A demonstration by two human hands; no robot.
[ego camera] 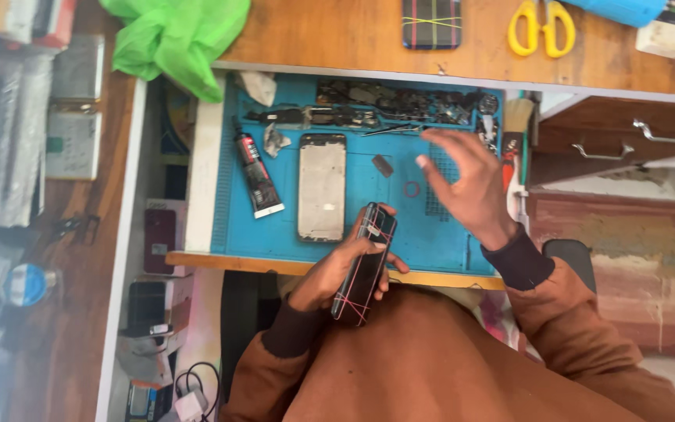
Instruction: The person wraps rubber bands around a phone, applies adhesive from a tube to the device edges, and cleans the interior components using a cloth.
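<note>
Head camera, steeply downward, close over blue work mat (431, 234) — single view

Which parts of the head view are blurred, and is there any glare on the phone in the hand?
In the head view, the right hand is smeared by motion blur; the left edge near the boxes looks hazy and soft; the phone in the left hand shows only faint sheen, no strong glare; the blue mat is evenly lit.

Glossy phone (363, 262); matt blue rubbery mat (353, 227); wooden desk (337, 35).
</note>
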